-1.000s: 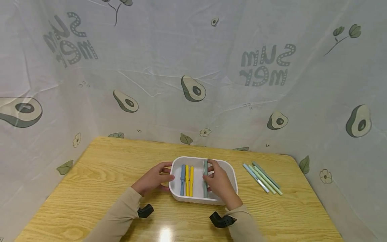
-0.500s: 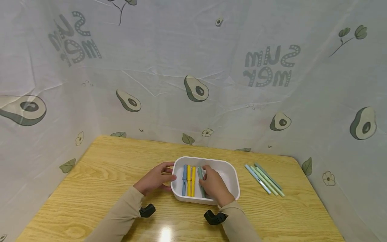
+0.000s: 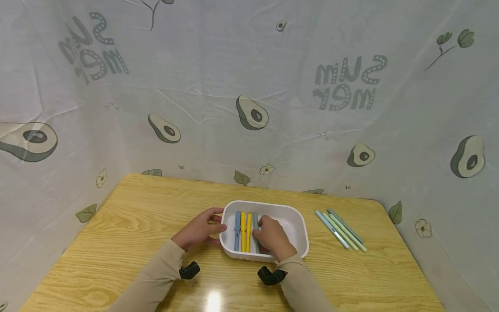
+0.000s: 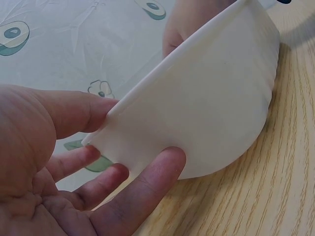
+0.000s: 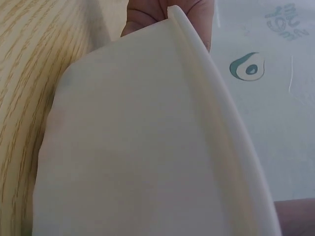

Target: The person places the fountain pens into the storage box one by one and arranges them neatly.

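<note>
In the head view a white plastic bin [image 3: 297, 229] stands on the table. My left hand [image 3: 198, 228] holds its left end, thumb over the rim and fingers against the outer wall [image 4: 206, 93]. Inside, my right hand [image 3: 273, 237] pinches a grey-green pen [image 3: 255, 220] near the bin floor, just right of two yellow pens [image 3: 248, 234]. A blue pen [image 3: 237, 232] lies left of the yellow ones. All these pens run lengthwise, near and far. In the right wrist view the bin's outer wall [image 5: 133, 128] hides the right fingers.
Right of the bin, several more pens lie slanted side by side on the wooden table [image 3: 156, 203]: a light blue pen [image 3: 331, 229], pale green pens [image 3: 347, 232] and a grey-green pen [image 3: 351, 229]. A printed cloth [image 3: 202, 86] hangs behind the table.
My right hand has moved left inside the bin with the grey-green pen, bringing it down beside the yellow pens; it tilted midway and is now nearly parallel. The left hand stays at the bin's end.
</note>
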### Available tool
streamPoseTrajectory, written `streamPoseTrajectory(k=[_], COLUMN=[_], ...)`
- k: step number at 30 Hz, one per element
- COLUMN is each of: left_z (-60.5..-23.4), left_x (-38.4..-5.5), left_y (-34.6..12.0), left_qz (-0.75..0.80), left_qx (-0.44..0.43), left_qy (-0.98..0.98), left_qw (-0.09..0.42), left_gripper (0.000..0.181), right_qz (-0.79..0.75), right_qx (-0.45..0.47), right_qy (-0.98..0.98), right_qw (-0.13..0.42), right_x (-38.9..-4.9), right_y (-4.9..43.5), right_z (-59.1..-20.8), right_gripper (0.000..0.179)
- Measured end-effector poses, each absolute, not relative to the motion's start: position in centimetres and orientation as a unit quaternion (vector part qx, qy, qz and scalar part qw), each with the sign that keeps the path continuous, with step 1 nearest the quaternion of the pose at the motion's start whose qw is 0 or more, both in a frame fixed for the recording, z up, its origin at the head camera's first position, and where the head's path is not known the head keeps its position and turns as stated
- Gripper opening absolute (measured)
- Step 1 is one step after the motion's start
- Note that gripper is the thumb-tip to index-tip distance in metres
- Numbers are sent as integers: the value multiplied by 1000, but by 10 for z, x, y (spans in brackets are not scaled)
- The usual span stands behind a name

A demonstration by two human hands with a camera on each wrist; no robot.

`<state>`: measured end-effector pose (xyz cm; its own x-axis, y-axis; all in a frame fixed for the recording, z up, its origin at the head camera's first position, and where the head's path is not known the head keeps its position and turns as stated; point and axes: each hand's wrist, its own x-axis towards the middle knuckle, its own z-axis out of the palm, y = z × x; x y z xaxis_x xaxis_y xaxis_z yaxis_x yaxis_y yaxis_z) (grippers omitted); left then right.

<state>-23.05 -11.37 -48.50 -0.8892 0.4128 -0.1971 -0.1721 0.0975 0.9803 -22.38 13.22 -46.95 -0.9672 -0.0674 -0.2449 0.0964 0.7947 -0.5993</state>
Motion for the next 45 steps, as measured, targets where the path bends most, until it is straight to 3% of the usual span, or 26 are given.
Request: streamPoseTrajectory(k=[17,22,34,39,45], left_z=[-483,-483,-482,-482,-483], left_x=[-231,-230,-229,-230,-229], left_y=[-114,-114,-114,-114,-114], left_qz=[664,663,666,663,664], left_qx=[81,77,79,81,76], left_qy=[710,710,708,709,710], left_qw=[222,224,222,223,222], left_gripper=[64,62,61,63,62], right_qz=[-350,-371,-322,-305,-248], right_qx=[-12,-27,-100,-72,-22], right_qy=[922,921,937,944,966], right_qw=[167,115,-94,-108,-65], right_x=[-221,-213,-201,-207,-210], right_y=[134,145,226,255,280], right_z=[-466,-457,-438,-440,-450], right_gripper=[42,44,36,37,41])
